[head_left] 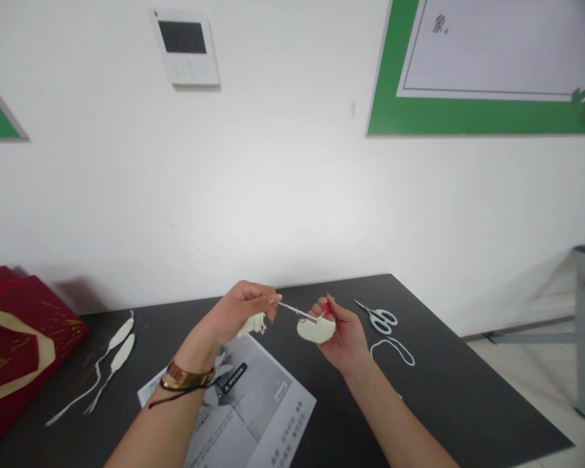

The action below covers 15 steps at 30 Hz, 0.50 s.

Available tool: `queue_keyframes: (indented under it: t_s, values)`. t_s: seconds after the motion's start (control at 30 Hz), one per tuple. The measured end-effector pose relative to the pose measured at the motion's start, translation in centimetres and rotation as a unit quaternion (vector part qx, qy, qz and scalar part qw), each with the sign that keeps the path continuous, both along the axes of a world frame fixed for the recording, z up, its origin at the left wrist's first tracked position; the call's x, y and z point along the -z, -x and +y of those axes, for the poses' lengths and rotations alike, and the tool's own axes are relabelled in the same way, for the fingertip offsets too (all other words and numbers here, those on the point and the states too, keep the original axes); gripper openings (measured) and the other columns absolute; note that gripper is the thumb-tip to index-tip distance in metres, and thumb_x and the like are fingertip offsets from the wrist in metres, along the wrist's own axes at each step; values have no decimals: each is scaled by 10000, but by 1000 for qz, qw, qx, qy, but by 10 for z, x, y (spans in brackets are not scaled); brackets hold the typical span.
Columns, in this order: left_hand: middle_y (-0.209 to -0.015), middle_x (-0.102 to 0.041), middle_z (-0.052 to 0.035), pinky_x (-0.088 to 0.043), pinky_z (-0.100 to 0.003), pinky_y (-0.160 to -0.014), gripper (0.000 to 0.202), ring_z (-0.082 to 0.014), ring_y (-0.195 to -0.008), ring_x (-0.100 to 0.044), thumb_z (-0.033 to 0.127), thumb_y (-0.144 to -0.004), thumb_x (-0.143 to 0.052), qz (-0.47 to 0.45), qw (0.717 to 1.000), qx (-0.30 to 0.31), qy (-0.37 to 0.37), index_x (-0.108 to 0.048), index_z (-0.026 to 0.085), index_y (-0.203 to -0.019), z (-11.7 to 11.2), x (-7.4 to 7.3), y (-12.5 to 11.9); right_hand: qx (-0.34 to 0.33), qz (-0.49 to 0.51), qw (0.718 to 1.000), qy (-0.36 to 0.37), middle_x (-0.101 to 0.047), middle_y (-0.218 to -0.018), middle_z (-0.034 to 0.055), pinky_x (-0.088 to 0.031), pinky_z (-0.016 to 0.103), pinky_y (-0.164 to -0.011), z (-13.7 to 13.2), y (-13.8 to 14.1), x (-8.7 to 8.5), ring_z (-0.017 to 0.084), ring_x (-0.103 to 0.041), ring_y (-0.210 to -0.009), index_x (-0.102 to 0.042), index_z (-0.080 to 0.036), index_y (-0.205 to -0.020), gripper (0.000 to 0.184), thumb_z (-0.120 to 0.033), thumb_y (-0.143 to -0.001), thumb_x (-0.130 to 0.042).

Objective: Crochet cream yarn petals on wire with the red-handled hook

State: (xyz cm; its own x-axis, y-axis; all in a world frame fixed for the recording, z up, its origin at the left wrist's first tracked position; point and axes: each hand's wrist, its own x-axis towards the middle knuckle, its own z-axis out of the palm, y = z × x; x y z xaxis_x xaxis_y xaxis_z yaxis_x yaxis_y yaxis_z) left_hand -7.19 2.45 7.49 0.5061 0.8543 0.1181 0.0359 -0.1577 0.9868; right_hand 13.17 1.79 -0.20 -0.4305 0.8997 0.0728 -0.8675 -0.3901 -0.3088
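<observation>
My left hand [251,302] is closed in a pinch on a strand of off-white yarn [292,308], pulled taut toward the right. A loose bunch of the same yarn [254,324] hangs below its fingers. A small rounded off-white crocheted piece [316,330] sits in my right hand [344,335], whose fingers are closed around it. Something red [327,308], perhaps a crochet hook's handle, shows between the right thumb and fingers; most of it is hidden. The taut strand meets the crocheted piece at its upper edge. Both hands are raised above the dark table.
Scissors [381,320] and a loop of white cord [400,351] lie right of my hands on the black table [448,390]. A printed sheet [263,396] lies under my left arm. Two leaf-shaped white pieces [122,353] with tails and a red gift bag [24,344] are at left.
</observation>
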Motion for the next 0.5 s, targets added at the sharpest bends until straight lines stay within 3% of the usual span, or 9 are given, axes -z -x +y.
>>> queue_keyframes:
  t_s: [0.23, 0.4, 0.5]
  values:
    - [-565, -605, -20, -365, -238, -599, 276, -107, -558, -494, 338, -769, -637, -8, 999, -13, 45, -669, 131, -590, 8, 34, 12, -24, 30, 998, 50, -495, -513, -58, -436, 165, -438, -1, -3, 4, 71, -529, -490, -598, -137, -744, 83, -198, -797, -618]
    - [-520, -593, -41, -365, -230, -543, 286, -104, -509, -490, 323, -746, -666, -29, 996, -11, 83, -678, 100, -567, 2, 58, 17, -15, 34, 997, 66, -516, -498, -58, -455, 163, -442, -3, -1, 7, 63, -529, -468, -610, -133, -739, 93, -194, -809, -606]
    - [-663, -640, -72, -411, -238, -590, 202, -131, -606, -551, 298, -744, -670, -77, 992, -34, 92, -709, 100, -742, 1, 70, 20, -18, 29, 997, 73, -524, -484, -61, -406, 156, -377, -6, -1, 6, 58, -511, -426, -617, -128, -735, 100, -190, -812, -601]
